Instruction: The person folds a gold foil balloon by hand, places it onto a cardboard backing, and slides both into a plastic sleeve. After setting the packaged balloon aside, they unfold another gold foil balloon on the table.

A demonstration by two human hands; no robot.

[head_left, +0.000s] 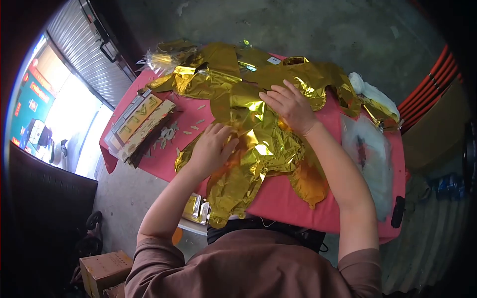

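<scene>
Flat, uninflated gold foil balloons point(263, 148) lie in a crumpled heap on the pink-covered table point(278, 213), some hanging over its near edge. My left hand point(212, 148) rests on the left side of the heap with its fingers stretched out over the foil. Farther up and to the right, my right hand point(290, 106) is over the foil, its fingers apart and slightly bent. Neither hand shows anything gripped. Another rounded balloon end with a small tail point(309, 186) lies below my right forearm.
Printed card packs point(141, 124) and small pale strips point(168, 135) lie at the left. Clear plastic bags point(370, 159) cover the right side, with white wrapping point(372, 92) behind. A cardboard box point(105, 270) stands on the floor at lower left. Red pipes point(427, 82) are at far right.
</scene>
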